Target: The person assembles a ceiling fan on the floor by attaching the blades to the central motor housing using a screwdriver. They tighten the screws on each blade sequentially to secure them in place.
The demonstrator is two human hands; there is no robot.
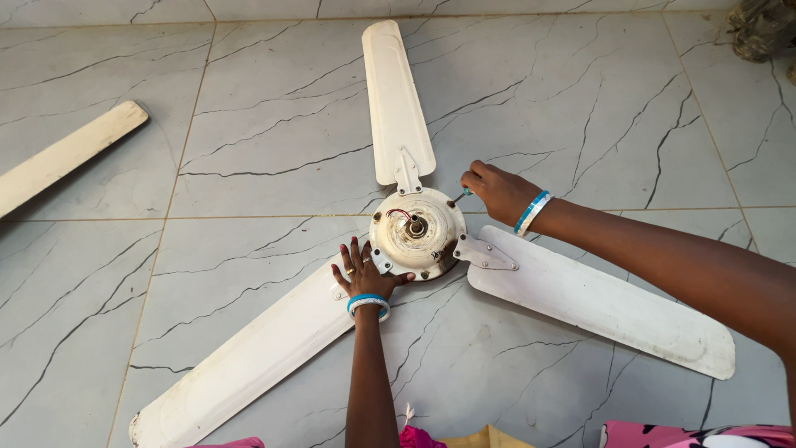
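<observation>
Grey marble-look floor tiles [249,124] with dark veins; no desk, everything lies on the floor. A cream ceiling fan [416,232] lies mid-floor, motor hub up, three long blades spread, paint dirty and worn, red wire at the hub centre. A loose blade [66,153] lies far left. Left hand [362,270] rests flat, fingers spread, on the hub edge, gripping nothing. Right hand [497,192] has its grip closed on a small screwdriver [461,196] beside the hub.

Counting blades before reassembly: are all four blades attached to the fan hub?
No: three blades join the hub; a fourth blade lies apart.
</observation>
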